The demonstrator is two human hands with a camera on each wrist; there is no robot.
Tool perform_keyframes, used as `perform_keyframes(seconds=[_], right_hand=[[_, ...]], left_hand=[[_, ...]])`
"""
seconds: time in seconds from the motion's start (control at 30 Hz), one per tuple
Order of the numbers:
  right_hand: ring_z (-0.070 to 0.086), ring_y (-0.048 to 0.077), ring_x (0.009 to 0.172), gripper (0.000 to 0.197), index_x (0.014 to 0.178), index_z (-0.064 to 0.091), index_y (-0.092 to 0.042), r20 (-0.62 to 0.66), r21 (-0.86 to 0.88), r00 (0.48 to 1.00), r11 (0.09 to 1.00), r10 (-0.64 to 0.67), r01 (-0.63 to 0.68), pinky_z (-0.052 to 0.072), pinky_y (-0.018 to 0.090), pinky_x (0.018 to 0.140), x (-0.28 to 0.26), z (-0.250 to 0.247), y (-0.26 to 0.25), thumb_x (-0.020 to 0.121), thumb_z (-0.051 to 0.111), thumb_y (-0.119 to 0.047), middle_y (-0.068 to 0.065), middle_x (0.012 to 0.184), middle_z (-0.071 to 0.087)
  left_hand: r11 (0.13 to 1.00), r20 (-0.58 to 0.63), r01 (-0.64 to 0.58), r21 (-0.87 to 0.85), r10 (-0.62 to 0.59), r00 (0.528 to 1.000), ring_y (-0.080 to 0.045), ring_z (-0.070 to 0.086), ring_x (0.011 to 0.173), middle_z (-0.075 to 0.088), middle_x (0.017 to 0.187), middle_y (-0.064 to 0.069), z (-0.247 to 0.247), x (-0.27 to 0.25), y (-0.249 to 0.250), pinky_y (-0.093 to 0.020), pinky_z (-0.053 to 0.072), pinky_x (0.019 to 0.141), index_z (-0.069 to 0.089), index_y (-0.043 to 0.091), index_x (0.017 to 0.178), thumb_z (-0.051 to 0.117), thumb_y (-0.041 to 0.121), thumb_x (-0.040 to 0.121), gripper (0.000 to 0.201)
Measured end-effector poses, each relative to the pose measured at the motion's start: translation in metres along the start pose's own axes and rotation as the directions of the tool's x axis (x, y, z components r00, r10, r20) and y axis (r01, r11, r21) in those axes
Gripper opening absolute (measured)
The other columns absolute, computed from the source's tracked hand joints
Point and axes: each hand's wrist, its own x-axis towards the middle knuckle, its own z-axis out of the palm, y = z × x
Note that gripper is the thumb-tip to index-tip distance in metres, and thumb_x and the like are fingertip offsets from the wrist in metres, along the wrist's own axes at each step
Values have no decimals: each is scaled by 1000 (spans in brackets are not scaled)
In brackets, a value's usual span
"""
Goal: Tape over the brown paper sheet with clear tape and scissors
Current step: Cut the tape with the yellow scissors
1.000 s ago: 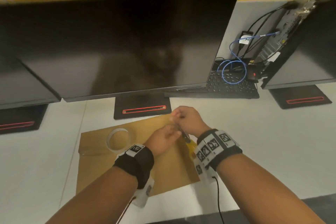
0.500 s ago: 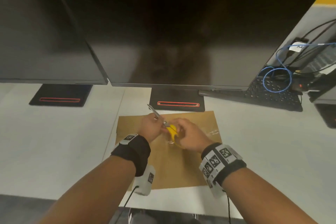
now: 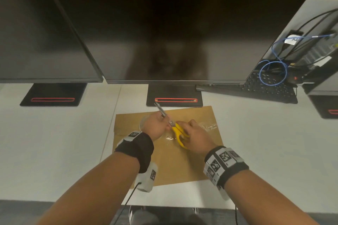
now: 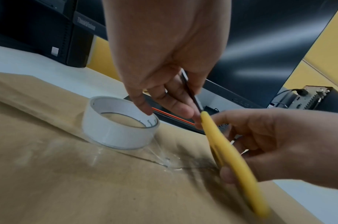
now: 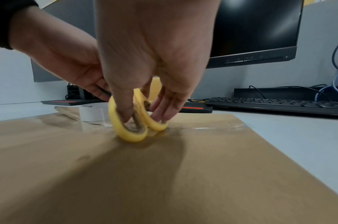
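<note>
A brown paper sheet (image 3: 173,166) lies flat on the white desk. Yellow-handled scissors (image 3: 178,130) are held low over its middle, blades pointing up and to the left. My left hand (image 3: 155,124) pinches the dark blades (image 4: 191,94) near the pivot. My right hand (image 3: 196,135) has thumb and fingers through the yellow loops (image 5: 129,130), which touch the paper. The clear tape roll (image 4: 118,128) sits on the sheet just under the left hand, with a loose end running to the paper. A stuck tape strip (image 3: 208,126) lies to the right.
Three dark monitors stand behind the sheet; the middle one's base (image 3: 174,97) touches the paper's far edge. A black keyboard (image 3: 256,89) and coiled blue cable (image 3: 272,73) sit at the back right. The desk's front edge (image 3: 173,204) runs just below the sheet.
Both hands shifted left across the sheet to the tape roll, which the left hand now partly covers. The scissors turned so the blades stick out up-left. The head view swung too.
</note>
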Motion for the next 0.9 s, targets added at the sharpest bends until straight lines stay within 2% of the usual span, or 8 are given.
perform_keyframes(seconds=[0.07,0.2,0.3,0.37,0.43,0.57,0.7,0.9], right_hand=[[61,28,84,45,128,54,-27,0,-26,1000,1000,-4,4,51,33,74,2,0,1,83,62,-24,9,102,59],[61,25,77,20,102,63,-18,-6,-19,1000,1000,5,-5,44,26,63,5,-3,7,83,62,-23,7,87,69],[65,26,84,27,114,59,-23,25,-20,999,999,36,-35,52,32,71,5,-10,19,87,60,-25,7,92,70],[64,27,92,33,121,56,-27,55,-70,998,997,41,-37,51,33,77,4,-19,27,88,58,-23,6,101,69],[62,26,98,34,122,55,-29,94,-98,995,995,44,-35,50,33,82,3,-27,36,89,57,-22,3,109,67],[61,24,96,26,113,55,-31,164,-161,984,986,67,-40,50,35,81,-2,-38,49,89,55,-24,3,108,67],[61,26,99,29,117,55,-27,205,-198,977,980,56,-15,49,33,83,-9,-41,53,88,56,-27,4,111,66],[60,26,98,33,116,56,-28,210,-212,976,977,50,-4,51,34,84,-10,-42,56,84,57,-23,4,111,66]], left_hand=[[992,11,-29,127,27,1000,-19,70,89,76,91,-4,1,-1,2,-31,50,84,66,15,97,48,42,96,33],[953,-12,-96,287,104,994,-23,62,94,65,93,3,-8,-7,0,-39,50,87,63,19,97,58,42,85,26],[726,103,-150,671,109,989,-24,56,105,52,113,0,-16,-18,-3,-38,48,90,51,24,114,62,32,78,38],[605,181,-156,781,20,983,-26,55,111,49,124,-1,-17,-22,-8,-38,46,93,40,28,130,60,27,81,53],[556,209,-186,810,24,978,-26,58,111,54,126,-3,-14,-21,-13,-39,44,97,33,31,139,53,20,86,58],[373,266,-292,881,119,956,-26,60,104,64,109,-6,-11,-21,-10,-40,27,112,39,25,132,42,7,87,48],[251,327,-334,908,68,942,-28,57,112,49,131,-8,-10,-22,-9,-45,18,117,37,24,138,40,12,91,48],[281,307,-313,907,65,949,-30,54,115,46,134,-10,-1,-22,-15,-42,28,110,39,18,136,39,12,91,46]])
